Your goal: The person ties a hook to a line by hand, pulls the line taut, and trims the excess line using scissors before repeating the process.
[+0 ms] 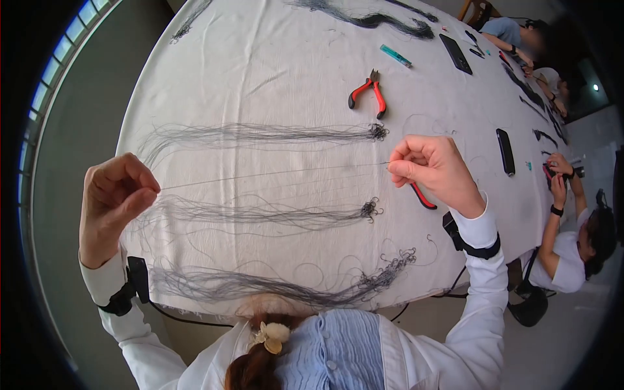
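Observation:
A thin dark thread point(273, 176) is stretched nearly straight between my two hands, above the white cloth. My left hand point(120, 205) pinches its left end between thumb and fingertips. The other end is pinched in my right hand point(432, 169), where a short dark tip shows at the fingers. One bundle of dark threads point(260, 133) with curled ends lies beyond the thread. A second bundle point(279, 211) lies on the near side, and a third, thicker bundle point(260, 285) is nearest my body. A red handle point(423, 196) shows below my right hand.
Red-handled pliers point(369, 93), a teal cutter point(396, 56) and a black phone point(455, 54) lie on the far side of the cloth point(195, 84). A black object point(505, 152) is at the right. Co-workers point(572, 244) sit along the right edge, with more dark bundles.

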Tool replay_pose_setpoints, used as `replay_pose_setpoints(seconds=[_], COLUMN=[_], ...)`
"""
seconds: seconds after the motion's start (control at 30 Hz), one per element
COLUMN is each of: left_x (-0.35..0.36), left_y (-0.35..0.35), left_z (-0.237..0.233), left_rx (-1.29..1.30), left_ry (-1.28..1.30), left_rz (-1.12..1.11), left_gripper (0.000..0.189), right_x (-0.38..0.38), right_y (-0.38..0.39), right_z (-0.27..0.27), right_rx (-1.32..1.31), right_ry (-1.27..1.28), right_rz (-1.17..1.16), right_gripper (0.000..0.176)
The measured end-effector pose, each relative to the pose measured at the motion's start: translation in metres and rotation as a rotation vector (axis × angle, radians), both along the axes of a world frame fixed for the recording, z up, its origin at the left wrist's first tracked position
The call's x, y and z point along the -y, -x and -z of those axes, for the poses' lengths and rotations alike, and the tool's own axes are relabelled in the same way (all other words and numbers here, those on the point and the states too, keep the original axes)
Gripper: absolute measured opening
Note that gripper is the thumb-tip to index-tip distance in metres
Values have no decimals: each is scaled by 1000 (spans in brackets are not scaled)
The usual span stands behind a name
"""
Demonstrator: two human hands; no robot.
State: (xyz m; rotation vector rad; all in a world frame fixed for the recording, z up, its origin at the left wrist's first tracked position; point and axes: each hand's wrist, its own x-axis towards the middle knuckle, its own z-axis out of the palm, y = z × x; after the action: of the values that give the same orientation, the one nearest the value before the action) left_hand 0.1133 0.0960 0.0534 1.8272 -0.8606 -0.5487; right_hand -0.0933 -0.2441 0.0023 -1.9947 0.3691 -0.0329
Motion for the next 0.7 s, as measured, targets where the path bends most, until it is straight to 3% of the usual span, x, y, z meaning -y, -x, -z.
replay_pose_setpoints(seconds=[0.17, 0.3, 0.43, 0.5, 0.53, 0.6, 0.7], left_x=[-24, -12, -5, -4, -2, 0, 1], left_y=[-77, -98, -108, -105, -101, -89, -75], left_z=[27, 57, 83, 87, 85, 79, 67], left_rx=[160, 251, 446, 586, 581, 675, 680], left_ry=[-118, -270, -404, -432, -438, -481, -505], left_rz=[-35, -95, -115, -79, -67, -70, -9], left_gripper=[12, 7, 19, 23, 23, 23, 25], right_x=[40, 50, 47, 45, 46, 47, 40], right_y=[-31, -51, -57, -54, -51, -41, -27], right_z=[20, 40, 53, 58, 59, 59, 47], right_rx=[-201, -207, -163, -99, -109, 122, 118], right_ry=[110, 188, 263, 578, 570, 899, 888], right_rz=[24, 28, 61, 82, 87, 68, 77], right_gripper=[9, 12, 12, 12, 12, 13, 14])
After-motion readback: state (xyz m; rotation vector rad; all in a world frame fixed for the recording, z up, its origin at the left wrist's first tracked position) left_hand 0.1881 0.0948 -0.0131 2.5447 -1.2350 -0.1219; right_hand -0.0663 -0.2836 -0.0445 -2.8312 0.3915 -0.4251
